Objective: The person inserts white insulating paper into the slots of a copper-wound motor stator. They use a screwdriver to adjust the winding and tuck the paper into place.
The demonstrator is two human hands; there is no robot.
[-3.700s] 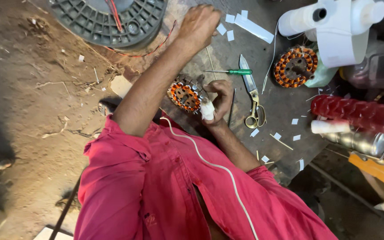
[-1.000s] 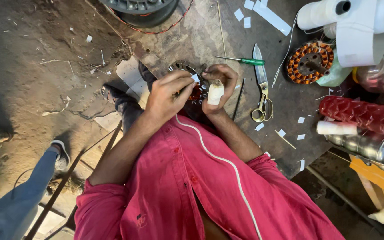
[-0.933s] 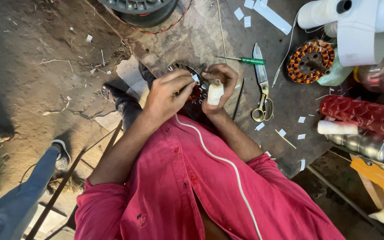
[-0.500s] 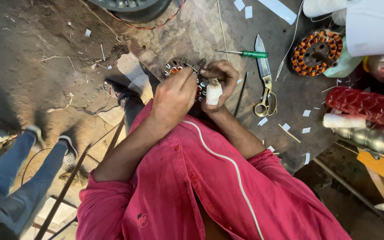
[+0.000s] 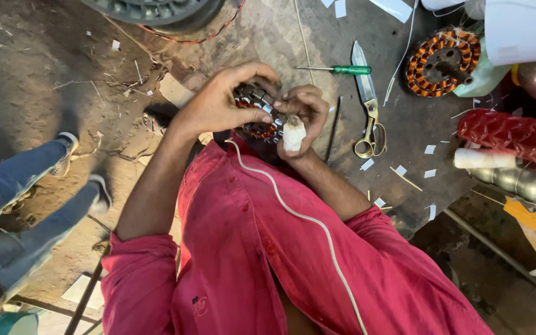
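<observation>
Left hand and right hand both grip a small copper-wound stator, fingers closed around its rim, held just above the dark table. Right thumb is bandaged white. Scissors and green screwdriver lie nearby on the table.

Both hands cover most of the small motor core, so only part of its metal teeth and copper winding shows. The grey wheel and the white roll are cut off by the top edge. The passer-by in jeans is cropped at the left.
</observation>
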